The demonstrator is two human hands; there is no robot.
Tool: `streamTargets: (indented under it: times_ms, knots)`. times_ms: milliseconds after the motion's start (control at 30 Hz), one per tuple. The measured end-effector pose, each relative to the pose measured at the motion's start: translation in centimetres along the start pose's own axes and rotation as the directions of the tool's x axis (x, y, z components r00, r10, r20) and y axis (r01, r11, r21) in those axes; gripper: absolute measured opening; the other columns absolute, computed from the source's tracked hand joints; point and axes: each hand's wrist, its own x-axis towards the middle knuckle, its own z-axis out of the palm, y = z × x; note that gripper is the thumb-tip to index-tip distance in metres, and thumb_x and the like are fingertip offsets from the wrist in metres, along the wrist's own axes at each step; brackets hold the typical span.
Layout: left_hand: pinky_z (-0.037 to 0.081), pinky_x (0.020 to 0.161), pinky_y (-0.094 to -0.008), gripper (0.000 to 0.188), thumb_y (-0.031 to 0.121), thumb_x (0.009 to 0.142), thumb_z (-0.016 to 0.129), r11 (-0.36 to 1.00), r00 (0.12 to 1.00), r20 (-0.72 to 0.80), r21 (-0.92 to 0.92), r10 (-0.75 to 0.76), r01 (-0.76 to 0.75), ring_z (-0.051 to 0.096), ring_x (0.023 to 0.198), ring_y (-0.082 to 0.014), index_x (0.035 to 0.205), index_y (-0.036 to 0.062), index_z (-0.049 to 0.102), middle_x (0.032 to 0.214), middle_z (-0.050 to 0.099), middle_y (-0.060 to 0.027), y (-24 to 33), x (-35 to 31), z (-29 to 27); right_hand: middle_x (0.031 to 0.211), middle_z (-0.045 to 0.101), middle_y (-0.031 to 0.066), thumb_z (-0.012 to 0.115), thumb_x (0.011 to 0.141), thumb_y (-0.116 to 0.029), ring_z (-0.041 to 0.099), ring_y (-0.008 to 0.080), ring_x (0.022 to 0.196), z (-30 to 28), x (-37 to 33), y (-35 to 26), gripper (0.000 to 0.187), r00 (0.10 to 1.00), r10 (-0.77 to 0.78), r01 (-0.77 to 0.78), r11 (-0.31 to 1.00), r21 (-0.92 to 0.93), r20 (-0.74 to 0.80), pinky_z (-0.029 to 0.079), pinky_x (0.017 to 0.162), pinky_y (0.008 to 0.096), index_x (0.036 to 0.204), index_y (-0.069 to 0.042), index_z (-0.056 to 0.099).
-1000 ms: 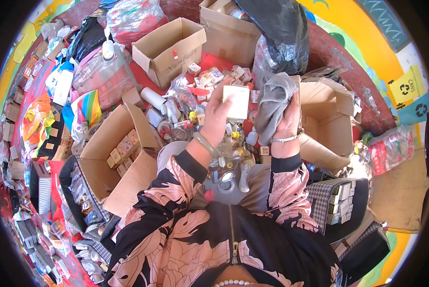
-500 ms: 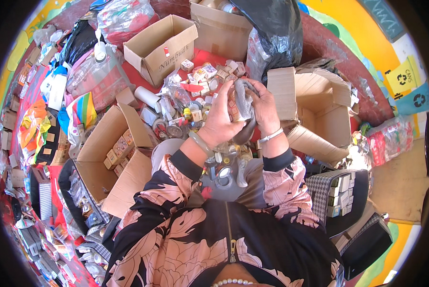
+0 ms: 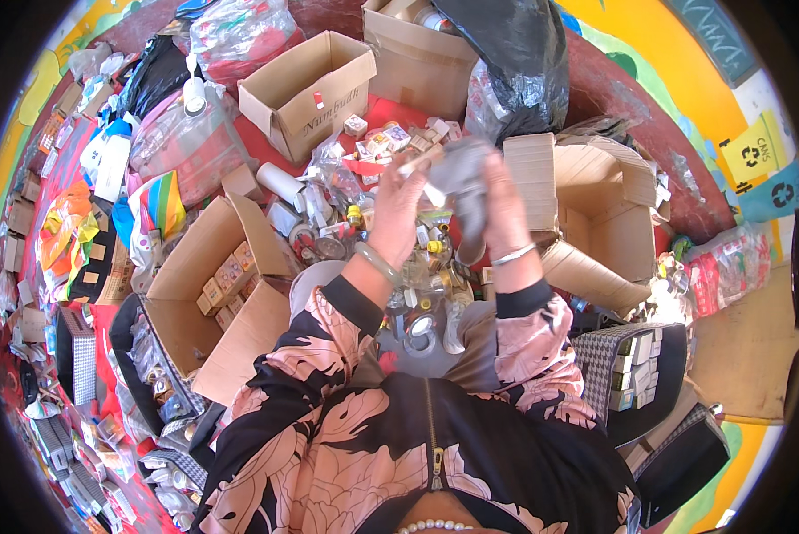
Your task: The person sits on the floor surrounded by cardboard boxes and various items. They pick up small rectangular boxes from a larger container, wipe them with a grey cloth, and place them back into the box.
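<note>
Both my hands are raised in front of me over a pile of small goods. My left hand (image 3: 396,214) is closed on a small pale box (image 3: 422,161), blurred by motion and partly covered by my fingers. A grey cloth (image 3: 463,178), also smeared, is gripped in my right hand (image 3: 504,206) and lies against the box's right side. Beneath and beyond them are small printed boxes (image 3: 389,139), jars and clear plastic items, among them a small yellow-capped bottle (image 3: 355,214). A clear round piece (image 3: 420,329) rests low between my forearms.
An open carton (image 3: 210,303) with small boxes stands at my left, another open carton (image 3: 602,209) at my right. Beyond the pile are a tan carton (image 3: 306,98) and a black plastic bag (image 3: 515,62). A checked bin (image 3: 626,374) near my right elbow holds upright small boxes.
My hands have drawn slightly apart. The grey cloth has shifted off part of the box and is now blurred. The surroundings sit slightly lower and to the right in view.
</note>
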Motion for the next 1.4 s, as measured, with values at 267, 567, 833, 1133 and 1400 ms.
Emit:
streamTargets:
  times_ms: [267,567,833,1133,1400]
  knots:
    - [0.042,0.092,-0.0268,0.051,0.027,0.093,0.051,0.943,0.947,0.297,0.261,0.125,-0.206,0.051,0.108,-0.0160,0.133,-0.0011,0.035,0.122,0.050,-0.0092,-1.8,0.2,-1.3,0.095,0.064,0.0102,0.048,0.088,-0.001,0.064,0.0188,0.081,-1.0,1.9,1.4,0.020,0.965,-0.085,0.122,0.983,0.137,-0.247,0.053,0.071,0.0295,0.105,-0.003,0.059]
    - [0.038,0.097,-0.0335,0.054,0.018,0.081,0.064,0.932,0.901,0.415,-0.261,-0.128,0.253,0.050,0.112,-0.0189,0.128,0.0013,0.041,0.119,0.053,-0.0088,-0.1,-1.1,0.6,0.095,0.064,0.0072,0.047,0.086,0.001,0.062,0.0160,0.079,-2.1,1.6,3.8,0.026,0.991,0.047,-0.032,0.992,0.119,-0.123,0.051,0.070,0.0264,0.110,-0.001,0.057]
    - [0.039,0.097,-0.0421,0.047,0.033,0.088,0.054,0.868,0.920,0.326,-0.369,-0.215,0.334,0.052,0.112,-0.0225,0.124,0.0038,0.045,0.117,0.055,-0.0105,0.2,-0.4,-0.6,0.090,0.064,0.0093,0.058,0.087,-0.009,0.064,0.0208,0.074,-1.5,1.2,-0.9,0.011,0.911,-0.159,0.236,0.958,0.165,-0.380,0.056,0.067,0.0370,0.097,-0.003,0.058]
    - [0.048,0.077,-0.0302,0.063,0.061,0.086,0.043,0.964,0.941,0.207,0.041,-0.267,0.265,0.060,0.090,-0.0177,0.116,0.0064,0.051,0.101,0.061,-0.0056,-1.4,-1.4,-0.1,0.096,0.063,0.0052,0.053,0.092,-0.015,0.058,0.0117,0.083,-0.6,1.1,3.0,0.023,0.987,-0.140,0.135,0.989,-0.057,-0.078,0.047,0.075,0.0239,0.111,-0.002,0.057]
    - [0.046,0.090,-0.0335,0.057,0.053,0.094,0.026,0.866,0.936,0.217,-0.365,-0.278,0.342,0.058,0.100,-0.0204,0.121,0.0059,0.046,0.111,0.058,-0.0092,0.2,-0.8,0.3,0.095,0.063,0.0062,0.050,0.092,-0.021,0.059,0.0140,0.080,-1.5,1.0,-1.0,0.029,0.899,-0.095,0.088,0.995,-0.036,-0.427,0.048,0.073,0.0265,0.111,0.000,0.057]
